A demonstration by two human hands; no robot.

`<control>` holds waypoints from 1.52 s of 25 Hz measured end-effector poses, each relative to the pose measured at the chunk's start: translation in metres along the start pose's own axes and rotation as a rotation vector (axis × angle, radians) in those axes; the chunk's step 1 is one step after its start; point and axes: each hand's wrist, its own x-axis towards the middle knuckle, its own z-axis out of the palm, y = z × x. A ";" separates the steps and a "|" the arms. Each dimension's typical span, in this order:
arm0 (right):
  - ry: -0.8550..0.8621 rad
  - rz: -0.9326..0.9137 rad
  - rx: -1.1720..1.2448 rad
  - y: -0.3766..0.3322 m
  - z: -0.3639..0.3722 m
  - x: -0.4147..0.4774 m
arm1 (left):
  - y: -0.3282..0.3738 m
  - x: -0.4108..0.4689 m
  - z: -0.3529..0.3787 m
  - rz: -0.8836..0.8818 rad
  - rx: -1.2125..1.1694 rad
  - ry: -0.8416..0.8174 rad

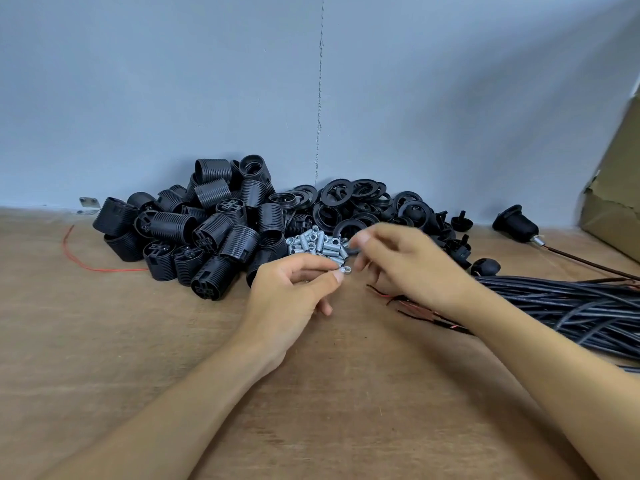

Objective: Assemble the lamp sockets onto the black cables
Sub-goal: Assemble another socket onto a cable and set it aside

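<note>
A heap of black threaded lamp sockets (pixel 194 230) lies at the back left of the wooden table (pixel 104 341). Black rings (pixel 343 199) pile beside it, with several small metal threaded tubes (pixel 311 242) in front. My left hand (pixel 294 292) pinches one metal tube (pixel 345 270) between thumb and fingers. My right hand (pixel 398 261) hovers just right of it, blurred, fingers curled, pinching something small and dark that I cannot make out. A bundle of black cables (pixel 571 306) lies to the right, its red and black wire ends (pixel 398 301) partly under my right hand.
An assembled socket on a cable (pixel 516 221) lies at the back right near a cardboard box (pixel 616 188). Small black caps (pixel 457 237) are scattered by the rings. A loose red wire (pixel 86 261) lies at the left. A grey wall (pixel 311 81) closes the back.
</note>
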 end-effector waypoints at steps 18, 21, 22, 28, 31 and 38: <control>0.251 -0.007 -0.298 0.004 -0.040 0.009 | 0.004 0.002 0.005 -0.015 -0.075 0.056; 0.063 -0.013 -0.026 -0.008 -0.027 0.005 | 0.004 0.002 0.005 -0.009 -0.098 0.068; -0.027 0.008 0.117 -0.011 -0.022 0.002 | 0.004 0.002 0.005 -0.002 -0.106 0.075; -0.257 0.225 0.718 -0.005 0.019 -0.008 | 0.005 -0.001 0.005 0.036 -0.149 0.036; -0.230 0.236 0.832 -0.001 0.020 -0.008 | 0.005 -0.002 0.006 0.059 -0.164 0.010; -0.031 0.047 0.253 -0.003 0.023 -0.010 | -0.002 -0.002 0.006 0.221 0.161 0.156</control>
